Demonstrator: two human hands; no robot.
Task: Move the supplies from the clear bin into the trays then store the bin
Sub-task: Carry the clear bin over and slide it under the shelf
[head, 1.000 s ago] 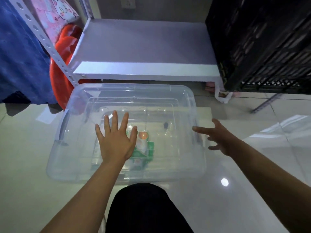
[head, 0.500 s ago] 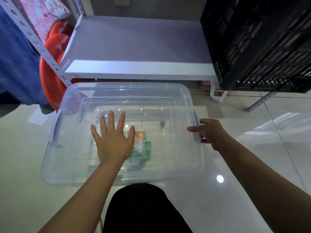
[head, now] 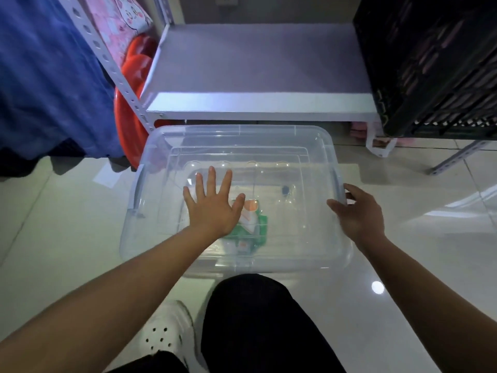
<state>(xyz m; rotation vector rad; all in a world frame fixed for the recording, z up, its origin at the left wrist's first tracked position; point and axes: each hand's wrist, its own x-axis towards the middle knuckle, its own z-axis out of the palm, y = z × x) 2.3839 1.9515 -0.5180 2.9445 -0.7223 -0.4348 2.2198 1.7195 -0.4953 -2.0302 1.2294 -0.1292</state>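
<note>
Bin: clear bin (head: 317, 146) on the pale tiled floor (head: 53, 224), its lid (head: 295, 224) on.
Left hand: left hand (head: 212, 208) lies palm down on the bin's lid, left of centre, fingers straight and spread; it grips nothing.
Right hand: right hand (head: 357, 211) is at the bin's right edge, thumb on the lid, fingers curled round the rim.
Supplies: a green-and-white packet (head: 258, 227) with an orange spot lies inside the bin, partly under the left hand; a small dark item (head: 285, 189) sits inside, right of the packet; too small to identify.
Beyond the bin: white shelf (head: 255, 103), just behind the far wall.
Beyond-right of the bin: black crate (head: 430, 63) on that shelf.
Beyond-left of the bin: red basin (head: 129, 114).
Near side of the bin: white shoe (head: 166, 335).
</note>
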